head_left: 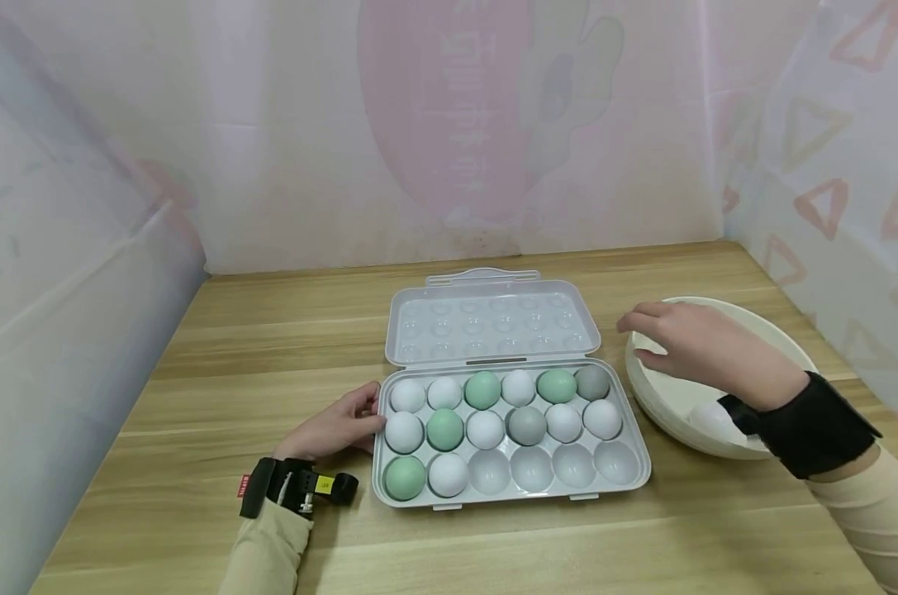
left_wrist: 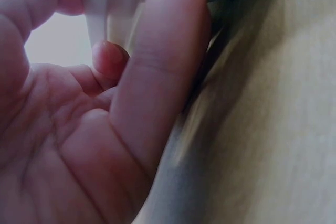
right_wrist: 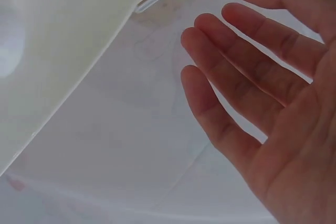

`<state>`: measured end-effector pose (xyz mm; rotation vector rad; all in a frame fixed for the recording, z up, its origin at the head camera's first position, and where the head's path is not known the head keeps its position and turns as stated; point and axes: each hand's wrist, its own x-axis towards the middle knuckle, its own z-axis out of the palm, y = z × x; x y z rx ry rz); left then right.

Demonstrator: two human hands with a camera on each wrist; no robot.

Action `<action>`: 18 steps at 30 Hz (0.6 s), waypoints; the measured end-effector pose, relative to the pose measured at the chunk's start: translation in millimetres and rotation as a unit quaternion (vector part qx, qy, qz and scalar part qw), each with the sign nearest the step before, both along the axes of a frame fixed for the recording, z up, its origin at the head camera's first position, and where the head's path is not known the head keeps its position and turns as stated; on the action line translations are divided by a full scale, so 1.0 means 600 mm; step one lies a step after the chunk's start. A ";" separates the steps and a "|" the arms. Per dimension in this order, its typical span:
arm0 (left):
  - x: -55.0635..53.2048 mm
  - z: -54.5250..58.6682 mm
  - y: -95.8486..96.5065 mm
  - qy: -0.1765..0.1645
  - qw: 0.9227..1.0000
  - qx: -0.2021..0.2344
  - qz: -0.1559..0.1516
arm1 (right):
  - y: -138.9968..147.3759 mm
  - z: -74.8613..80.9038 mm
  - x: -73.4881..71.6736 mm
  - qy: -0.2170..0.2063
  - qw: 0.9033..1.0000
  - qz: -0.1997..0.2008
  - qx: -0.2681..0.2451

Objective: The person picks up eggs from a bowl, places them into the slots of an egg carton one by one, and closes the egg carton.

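A white plastic egg box [head_left: 510, 496] lies on the table with its lid [head_left: 493, 322] folded back. White, green and grey eggs sit in its rows of cups; among them is a green egg [head_left: 405, 478] at the front left. Several cups at the right of the front row show bare bottoms. My left hand [head_left: 337, 426] grips the box's left edge between thumb and fingers. Over the left rim of a white bowl [head_left: 645, 384] hovers my right hand [head_left: 705, 347], fingers loosely extended and holding nothing in the right wrist view. Inside the bowl, a white egg [head_left: 709, 417] is partly hidden by the wrist.
The wooden table [head_left: 270, 330] is bounded by a printed cloth [head_left: 285, 165] at the back and cloth at both sides. The bowl stands close to the right side cloth [head_left: 857, 273]. Black camera straps are around both wrists.
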<state>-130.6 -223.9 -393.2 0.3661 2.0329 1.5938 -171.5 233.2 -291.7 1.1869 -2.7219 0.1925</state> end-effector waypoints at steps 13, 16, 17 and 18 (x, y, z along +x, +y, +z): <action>0.001 0.001 -0.001 0.011 1.000 -0.006 -0.004 | 0.063 -0.029 -0.037 -0.087 0.991 -0.091 0.032; 0.000 0.000 -0.002 0.011 1.000 -0.006 -0.003 | 0.074 -0.042 -0.047 -0.095 0.991 -0.091 0.038; 0.000 0.000 -0.002 0.010 1.000 -0.004 -0.003 | 0.078 -0.045 -0.050 -0.099 0.990 -0.090 0.042; 0.000 0.000 -0.002 0.010 1.000 -0.004 -0.004 | 0.081 -0.049 -0.053 -0.104 0.990 -0.090 0.045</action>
